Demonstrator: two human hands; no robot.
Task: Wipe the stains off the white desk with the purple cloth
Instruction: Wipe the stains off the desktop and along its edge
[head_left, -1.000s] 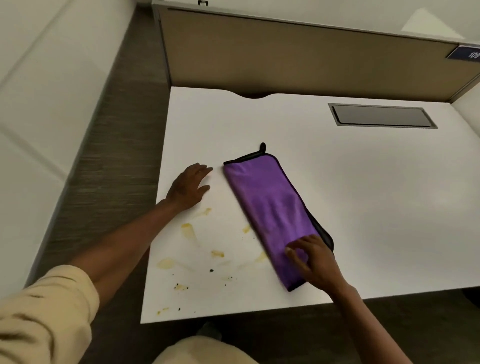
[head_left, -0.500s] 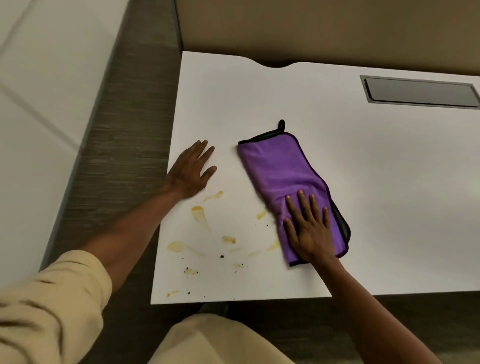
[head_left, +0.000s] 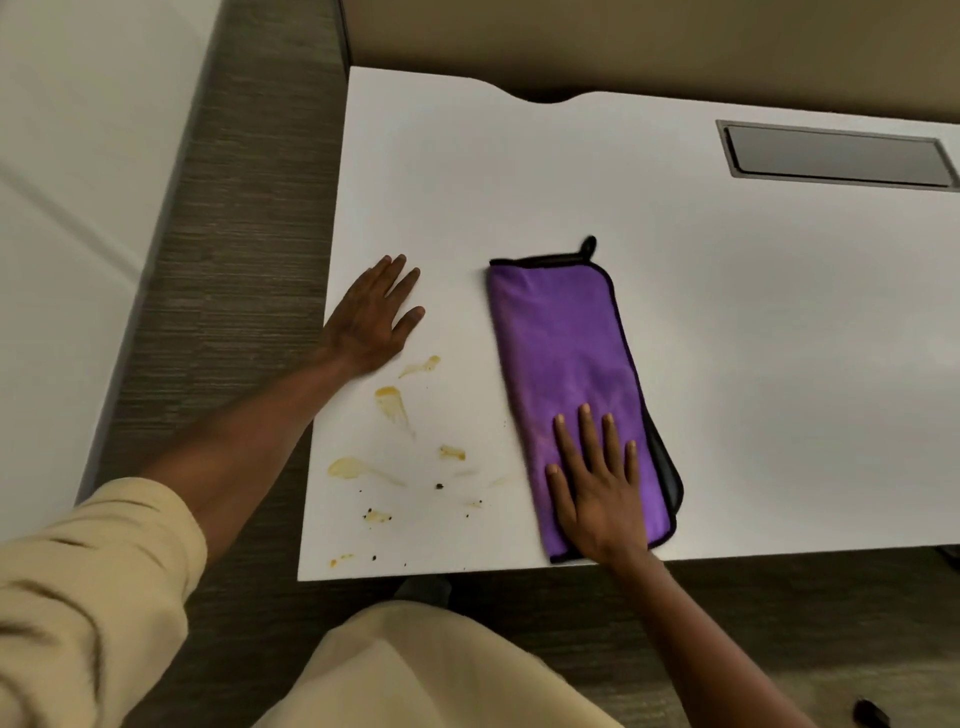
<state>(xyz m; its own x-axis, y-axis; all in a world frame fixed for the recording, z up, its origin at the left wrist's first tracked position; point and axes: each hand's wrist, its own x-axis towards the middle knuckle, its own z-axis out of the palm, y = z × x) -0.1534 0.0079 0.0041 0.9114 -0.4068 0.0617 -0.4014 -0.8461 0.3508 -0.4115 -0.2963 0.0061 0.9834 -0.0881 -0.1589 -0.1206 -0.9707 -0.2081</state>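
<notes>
Purple cloth (head_left: 566, 364) lies folded on the white tabletop (head_left: 753, 338), right hand (head_left: 597, 483) pressing it, fingers spread; left hand (head_left: 371, 317) rests flat, released, beside yellow stains (head_left: 392, 402).

On the white desk (head_left: 727, 312), the right hand (head_left: 602, 493) lies flat on the purple cloth (head_left: 566, 358) near the front edge, the left hand (head_left: 371, 322) flat by the left edge above yellow stains (head_left: 392, 402).

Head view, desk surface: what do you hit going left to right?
left hand → stains → purple cloth with the right hand flat on its near end → grey cable hatch
</notes>
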